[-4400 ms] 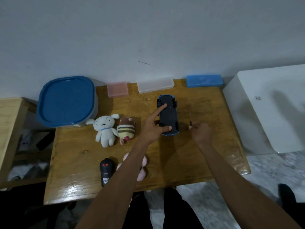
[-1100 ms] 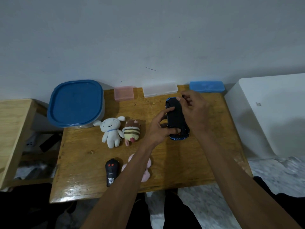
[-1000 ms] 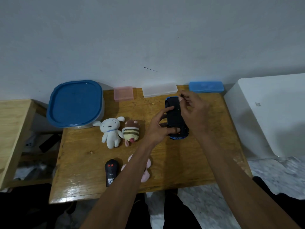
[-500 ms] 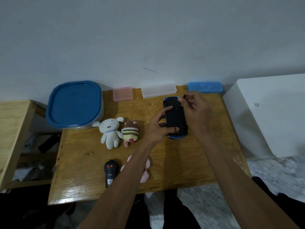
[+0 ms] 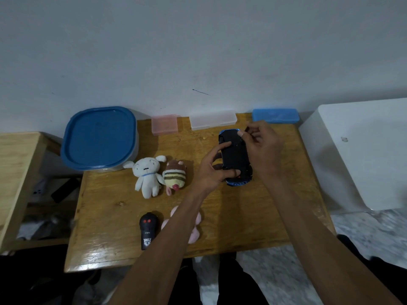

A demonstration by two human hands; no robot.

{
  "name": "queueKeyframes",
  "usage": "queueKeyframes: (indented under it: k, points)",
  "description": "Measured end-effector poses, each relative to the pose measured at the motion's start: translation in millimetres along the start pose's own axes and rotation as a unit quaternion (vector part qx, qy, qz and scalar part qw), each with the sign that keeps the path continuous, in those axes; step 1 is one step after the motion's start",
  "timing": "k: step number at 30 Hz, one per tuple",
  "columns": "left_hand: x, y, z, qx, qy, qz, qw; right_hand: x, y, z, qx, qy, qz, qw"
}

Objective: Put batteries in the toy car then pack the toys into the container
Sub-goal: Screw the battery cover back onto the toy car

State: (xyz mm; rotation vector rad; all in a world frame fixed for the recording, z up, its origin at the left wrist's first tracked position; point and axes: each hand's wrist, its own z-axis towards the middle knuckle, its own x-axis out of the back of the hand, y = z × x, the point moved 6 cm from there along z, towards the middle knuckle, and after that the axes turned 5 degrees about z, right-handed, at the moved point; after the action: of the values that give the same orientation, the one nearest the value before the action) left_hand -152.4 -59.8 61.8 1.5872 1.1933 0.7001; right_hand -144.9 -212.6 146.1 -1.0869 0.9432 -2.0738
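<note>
The toy car (image 5: pixel 234 155) lies upside down on the wooden table (image 5: pixel 114 227), black underside up with a blue rim. My left hand (image 5: pixel 211 170) grips its left side, thumb at the near end and forefinger on the underside. My right hand (image 5: pixel 264 148) is over the car's far right end, fingers pinched on a small dark tool (image 5: pixel 246 129) that looks like a screwdriver. The container with a blue lid (image 5: pixel 99 137) stands shut at the table's far left corner. A white plush (image 5: pixel 146 175), a striped plush (image 5: pixel 175 176) and a pink plush (image 5: pixel 196 234) lie to the left; my forearm partly hides the pink one.
A black remote (image 5: pixel 148 230) lies near the front edge. Pink (image 5: pixel 164 124), clear (image 5: pixel 213 119) and blue (image 5: pixel 275 115) flat boxes line the wall. A white cabinet (image 5: pixel 363 150) stands to the right and a wooden shelf (image 5: pixel 15 164) to the left.
My right hand came from the table beside the car up to the car's far end with the tool. In the last second it has barely shifted. My left hand keeps its grip.
</note>
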Motion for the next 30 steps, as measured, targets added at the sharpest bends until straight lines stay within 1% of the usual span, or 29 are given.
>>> queueKeyframes:
  k: [3, 5, 11, 14, 18, 21, 26, 30]
  points:
    - [0, 1, 1, -0.002, -0.002, 0.003, 1.0, 2, -3, -1, 0.032, -0.002, -0.002, 0.999]
    - [0, 2, 2, -0.001, 0.001, 0.007, 1.0, 2, -2, 0, 0.033, -0.003, 0.009, 0.999]
    - [-2, 1, 1, 0.006, 0.002, 0.015, 1.0, 2, 6, 5, -0.007, 0.009, -0.008, 1.0]
    - [-4, 0, 2, 0.009, -0.008, 0.044, 0.999, 5, 11, 4, -0.031, 0.02, 0.0, 0.999]
    - [-8, 10, 4, -0.007, 0.002, 0.096, 0.995, 20, 22, 5, -0.091, 0.077, 0.057, 0.991]
    - [-12, 13, 4, -0.03, 0.009, 0.109, 0.994, 33, 35, 7, -0.133, 0.102, 0.082, 0.982]
    - [-25, 7, 8, -0.017, 0.003, 0.096, 0.995, 52, 51, 7, -0.155, 0.132, 0.105, 0.973]
    - [-35, 9, 10, -0.008, 0.006, 0.106, 0.994, 63, 62, 6, -0.167, 0.148, 0.121, 0.967]
